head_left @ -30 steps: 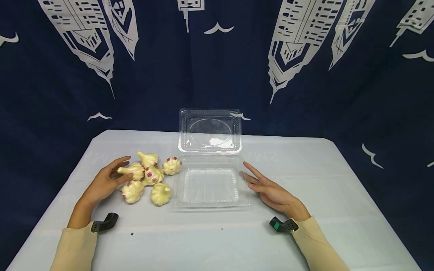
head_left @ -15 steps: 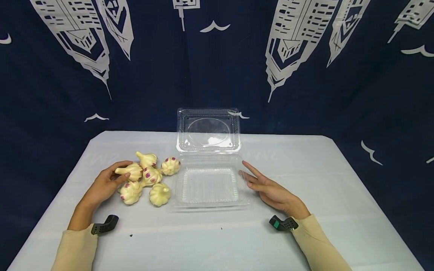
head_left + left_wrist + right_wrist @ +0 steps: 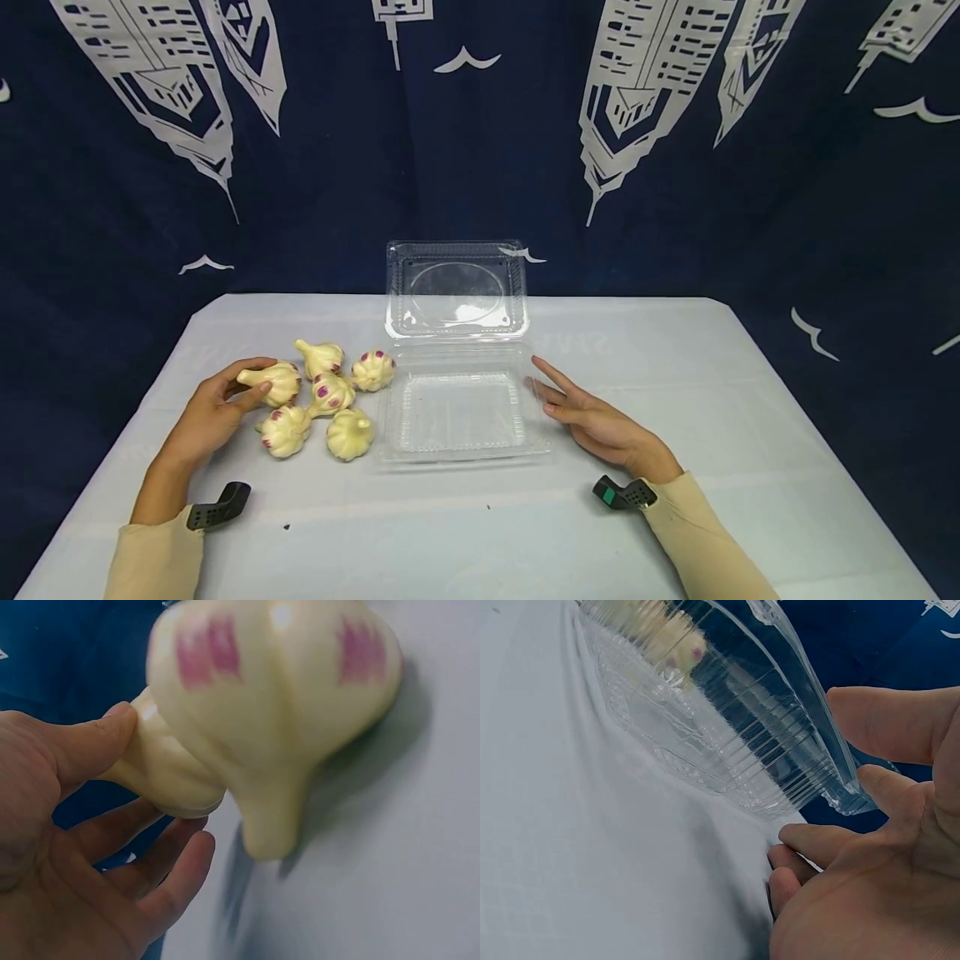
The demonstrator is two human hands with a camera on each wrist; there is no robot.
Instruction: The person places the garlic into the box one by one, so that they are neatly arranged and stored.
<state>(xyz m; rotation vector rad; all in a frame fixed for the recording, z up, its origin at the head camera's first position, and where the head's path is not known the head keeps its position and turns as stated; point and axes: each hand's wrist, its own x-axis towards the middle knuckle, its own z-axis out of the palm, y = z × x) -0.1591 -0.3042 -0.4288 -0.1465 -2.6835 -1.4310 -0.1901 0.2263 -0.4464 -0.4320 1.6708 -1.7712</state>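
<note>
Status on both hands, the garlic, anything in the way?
Left hand grips a garlic bulb. Right hand at open plastic box's edge. Other bulbs between gripped one and box.

Across the lower frame, a white flat-topped table [image 3: 420, 554]; behind it, filling the upper frame, a navy fabric curtain with white prints [image 3: 480, 158]. On the table at centre, a clear rectangular plastic tray [image 3: 461, 417], with a clear ribbed plastic lid [image 3: 457, 287] raised behind. Left of the tray, six rounded cream garlic bulbs [image 3: 330, 393]: one just beside the tray's left rim, one mid-cluster, one behind that, two in front, and a leftmost bulb [image 3: 276, 384] between thumb and fingers of the bare left hand [image 3: 208, 419]. Right of centre, at the tray's right rim, the bare right hand [image 3: 603, 427], apparently touching, though hard to tell through clear plastic.
</note>
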